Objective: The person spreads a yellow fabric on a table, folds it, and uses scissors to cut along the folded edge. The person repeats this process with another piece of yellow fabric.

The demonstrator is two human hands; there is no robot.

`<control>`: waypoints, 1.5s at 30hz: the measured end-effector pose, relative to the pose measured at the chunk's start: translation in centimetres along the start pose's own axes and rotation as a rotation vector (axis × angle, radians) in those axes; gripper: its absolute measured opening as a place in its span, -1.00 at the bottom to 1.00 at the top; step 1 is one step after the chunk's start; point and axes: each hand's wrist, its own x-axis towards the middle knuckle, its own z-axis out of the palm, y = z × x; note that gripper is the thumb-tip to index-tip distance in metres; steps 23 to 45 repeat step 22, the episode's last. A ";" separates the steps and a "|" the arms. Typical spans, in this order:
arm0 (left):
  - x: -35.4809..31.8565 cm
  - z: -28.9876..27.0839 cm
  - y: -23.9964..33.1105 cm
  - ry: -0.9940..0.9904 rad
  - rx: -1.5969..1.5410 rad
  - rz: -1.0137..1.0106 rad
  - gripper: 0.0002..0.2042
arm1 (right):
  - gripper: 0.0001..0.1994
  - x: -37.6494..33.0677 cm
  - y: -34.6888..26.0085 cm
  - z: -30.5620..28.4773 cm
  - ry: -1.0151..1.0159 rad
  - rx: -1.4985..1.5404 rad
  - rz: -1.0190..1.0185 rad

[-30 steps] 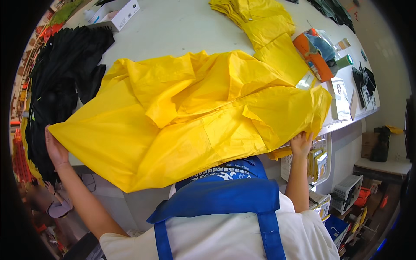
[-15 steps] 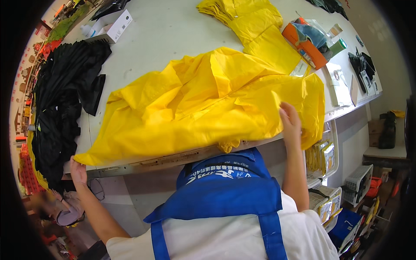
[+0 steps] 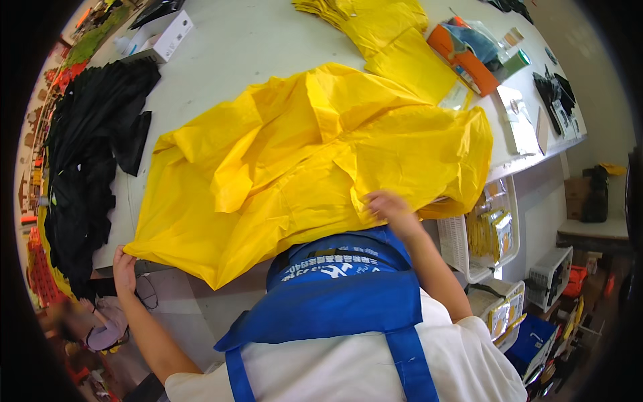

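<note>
A large yellow garment [image 3: 295,167] of thin, raincoat-like fabric lies rumpled across the near part of the white table [image 3: 228,47]. Its near edge hangs over the table's front, against my blue apron [image 3: 328,301]. At the lower left corner of the cloth my left hand [image 3: 124,269] pinches the fabric between thumb and fingers. My right hand [image 3: 394,213] is over the middle of the near edge, close to a raised fold. Motion blurs its fingers, so I cannot make out whether they grip the cloth.
Black garments [image 3: 87,154] are heaped at the left. Folded yellow garments [image 3: 402,53] lie behind, beside an orange box [image 3: 462,60] with a green-ended roll [image 3: 514,63]. A white box [image 3: 164,37] stands far left. White baskets [image 3: 479,268] sit below right. Someone [image 3: 104,325] is at the lower left.
My right hand has moved left from the garment's right side to its middle. The near edge has dropped over the table front. My left hand keeps its hold on the corner.
</note>
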 end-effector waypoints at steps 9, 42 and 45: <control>2.1 -3.0 4.1 0.027 0.060 0.129 -0.88 | -0.70 -2.4 6.7 -13.7 0.894 1.223 -0.118; 7.8 -14.8 41.1 0.664 0.394 0.771 -0.50 | -0.86 0.0 -40.6 -23.8 0.934 0.276 -1.337; 7.8 -14.8 41.1 0.664 0.394 0.771 -0.50 | -0.86 0.0 -40.6 -23.8 0.934 0.276 -1.337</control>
